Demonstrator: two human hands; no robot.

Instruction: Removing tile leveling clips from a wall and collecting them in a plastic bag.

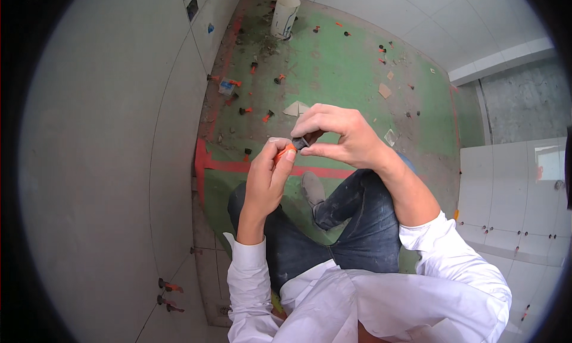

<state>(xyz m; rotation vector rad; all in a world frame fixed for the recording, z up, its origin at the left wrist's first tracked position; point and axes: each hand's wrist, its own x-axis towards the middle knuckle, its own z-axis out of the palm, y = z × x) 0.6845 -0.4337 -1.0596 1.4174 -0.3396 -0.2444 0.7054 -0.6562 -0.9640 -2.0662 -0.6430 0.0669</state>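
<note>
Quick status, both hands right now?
Left hand: closed, holding the orange end of a small orange-and-black piece.
Right hand: closed, thumb and fingers pinching its black end.

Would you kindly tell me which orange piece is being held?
The orange piece between the left hand and right hand; the others touch neither hand.

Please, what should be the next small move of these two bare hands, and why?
Perhaps a gentle twist of the small black plastic end with the bare right hand, the bare left hand holding steady: the left grips the bright orange plastic handle, and the right thumb and fingers are at the black end, so one might turn against the other.
</note>
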